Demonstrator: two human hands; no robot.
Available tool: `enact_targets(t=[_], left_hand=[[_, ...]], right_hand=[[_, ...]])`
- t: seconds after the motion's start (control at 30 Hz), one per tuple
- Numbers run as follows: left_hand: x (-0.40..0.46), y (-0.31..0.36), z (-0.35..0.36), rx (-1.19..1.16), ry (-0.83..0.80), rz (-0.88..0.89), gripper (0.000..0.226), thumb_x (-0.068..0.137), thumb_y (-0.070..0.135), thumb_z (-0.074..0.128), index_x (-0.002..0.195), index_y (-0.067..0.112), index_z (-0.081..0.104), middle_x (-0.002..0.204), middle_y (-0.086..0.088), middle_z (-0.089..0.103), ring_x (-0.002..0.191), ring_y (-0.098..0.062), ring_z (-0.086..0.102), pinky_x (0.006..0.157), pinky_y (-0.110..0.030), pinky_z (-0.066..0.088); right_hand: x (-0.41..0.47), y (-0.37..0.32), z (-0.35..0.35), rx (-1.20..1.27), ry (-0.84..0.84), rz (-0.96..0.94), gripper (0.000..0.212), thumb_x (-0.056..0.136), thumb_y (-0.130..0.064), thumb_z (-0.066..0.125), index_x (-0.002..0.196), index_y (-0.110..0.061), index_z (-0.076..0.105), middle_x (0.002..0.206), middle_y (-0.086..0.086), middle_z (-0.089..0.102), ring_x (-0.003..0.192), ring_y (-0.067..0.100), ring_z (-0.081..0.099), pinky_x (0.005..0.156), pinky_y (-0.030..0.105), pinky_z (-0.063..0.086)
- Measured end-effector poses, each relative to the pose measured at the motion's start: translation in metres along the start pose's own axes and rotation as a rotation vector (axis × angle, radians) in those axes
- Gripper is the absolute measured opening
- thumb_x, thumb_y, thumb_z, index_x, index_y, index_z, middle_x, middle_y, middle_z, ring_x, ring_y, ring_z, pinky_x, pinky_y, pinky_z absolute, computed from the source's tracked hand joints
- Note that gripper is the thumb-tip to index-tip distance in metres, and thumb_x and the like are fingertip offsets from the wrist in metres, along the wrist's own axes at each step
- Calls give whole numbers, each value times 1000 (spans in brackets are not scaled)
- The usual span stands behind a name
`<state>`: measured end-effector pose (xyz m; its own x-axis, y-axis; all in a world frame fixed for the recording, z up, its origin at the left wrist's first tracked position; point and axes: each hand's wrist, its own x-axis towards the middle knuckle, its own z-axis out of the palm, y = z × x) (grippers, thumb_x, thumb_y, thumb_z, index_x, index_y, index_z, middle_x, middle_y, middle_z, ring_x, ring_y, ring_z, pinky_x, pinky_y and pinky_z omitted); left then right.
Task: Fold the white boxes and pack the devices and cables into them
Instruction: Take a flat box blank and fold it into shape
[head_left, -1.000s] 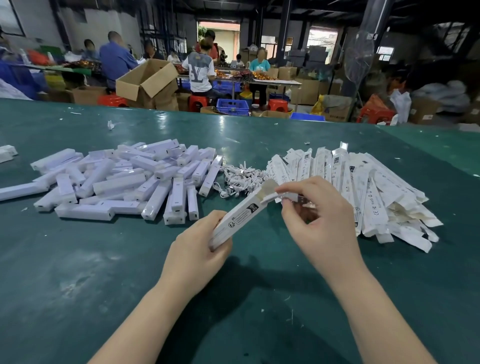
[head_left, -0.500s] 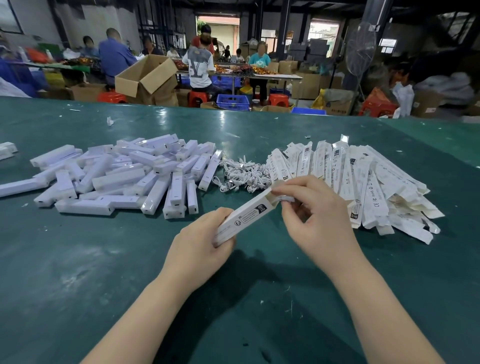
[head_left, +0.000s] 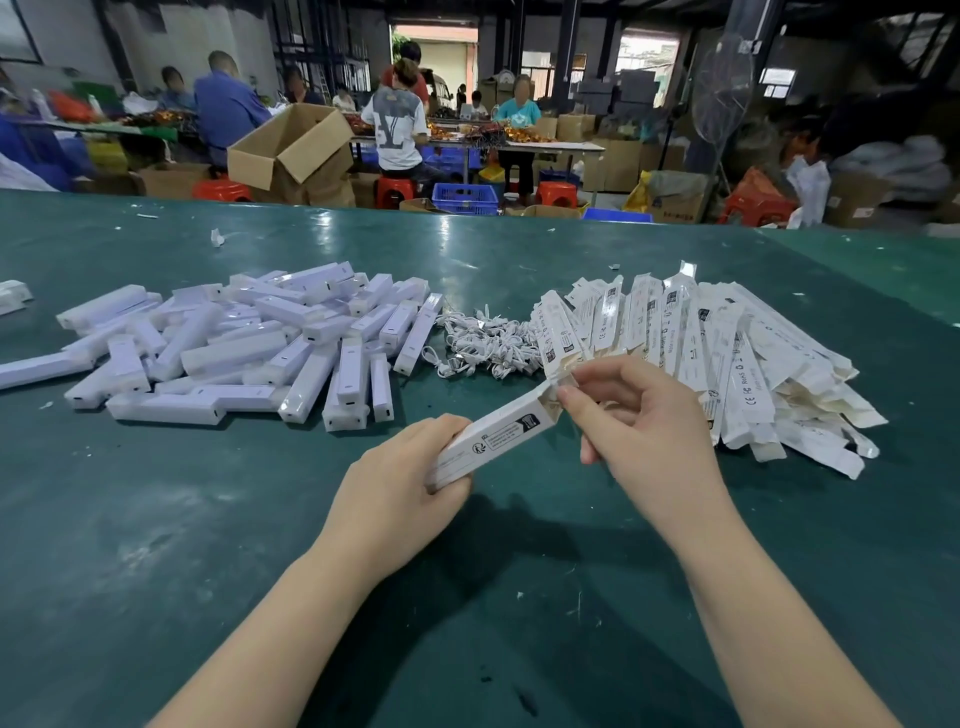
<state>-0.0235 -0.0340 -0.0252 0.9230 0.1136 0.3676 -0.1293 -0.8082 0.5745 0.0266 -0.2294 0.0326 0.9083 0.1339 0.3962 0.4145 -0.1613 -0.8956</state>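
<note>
I hold one long white box (head_left: 496, 436) slanted above the green table (head_left: 156, 545). My left hand (head_left: 400, 483) grips its near end. My right hand (head_left: 644, 421) pinches the flap at its far, upper end. A heap of white devices (head_left: 234, 343) lies to the left. A tangle of white cables (head_left: 485, 343) sits in the middle, behind the box. Several flat unfolded white boxes (head_left: 727, 353) are fanned out to the right, partly behind my right hand.
A stray white device (head_left: 13, 296) lies at the left table edge and a small white scrap (head_left: 217, 238) farther back. Beyond the table stand an open cardboard carton (head_left: 291, 145), seated people, red stools and a blue crate (head_left: 465, 198).
The box has dropped slightly and its far end flap is now being worked by my right fingers. My left hand keeps its grip on the near end.
</note>
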Motion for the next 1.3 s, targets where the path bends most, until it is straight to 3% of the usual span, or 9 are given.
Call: enact_targets(t=[0.23,0.37,0.5,0.63,0.73,0.87,0.97,1.1,1.3], left_hand=[[1,0,1,4,8,1,35,79,22,53,104,46,50,92,24,56,80,-4,53,68,-27,48],[0,0,1,15,10,-1,34,80,23,54,104,46,50,93,24,56,80,-5,53,70,-29,49],[-1,1,0,51,0,-2,36,80,25,55,107,48,50,93,28,56,82,-5,52,73,-29,49],[-2,3,0,54,0,-5,41,82,27,58,115,49,51,93,31,57,84,-5,53,77,-28,49],[-4,4,-1,41,19,10,43,82,26,61,117,49,52,91,32,58,86,-6,54,79,-30,49],[-5,4,-3,47,24,36,47,81,25,63,118,49,49,95,30,60,87,-5,55,78,-30,49],[-5,4,-4,1,40,35,43,82,23,64,114,49,50,93,29,60,84,-3,56,75,-28,50],[-5,3,-7,-85,25,33,39,82,17,62,107,47,55,87,20,63,77,-7,56,71,-32,52],[-5,3,-8,-72,-49,20,39,82,19,62,105,50,57,85,21,64,77,-7,59,72,-28,51]], right_hand=[[-4,-3,-1,-146,-32,-80,21,86,-14,70,74,-31,69,71,-18,68,50,7,52,52,8,38],[-2,-3,-1,-144,-49,-96,20,86,-10,70,73,-25,74,85,-14,70,58,1,48,61,10,40],[1,0,-7,-120,-122,-19,20,84,-16,73,71,-31,75,80,-23,71,60,8,46,59,16,42],[3,1,-10,-47,-168,20,17,83,-16,75,73,-29,76,79,-23,72,58,8,42,53,12,38],[3,2,-11,-114,-203,6,18,86,-21,72,76,-35,75,63,-18,66,53,8,44,49,13,36],[4,1,-14,-89,-260,13,19,89,-18,69,80,-34,74,76,-16,69,51,2,41,49,13,36],[1,-1,-13,-118,-251,-70,24,88,-12,69,81,-35,73,72,-28,64,56,3,43,54,10,37],[-4,0,-9,-125,-240,-190,21,87,-9,70,82,-29,74,99,-19,66,65,3,51,53,14,37],[-5,8,-5,-417,-207,-355,11,87,-28,72,79,-20,72,92,-16,62,67,15,55,59,13,39]])
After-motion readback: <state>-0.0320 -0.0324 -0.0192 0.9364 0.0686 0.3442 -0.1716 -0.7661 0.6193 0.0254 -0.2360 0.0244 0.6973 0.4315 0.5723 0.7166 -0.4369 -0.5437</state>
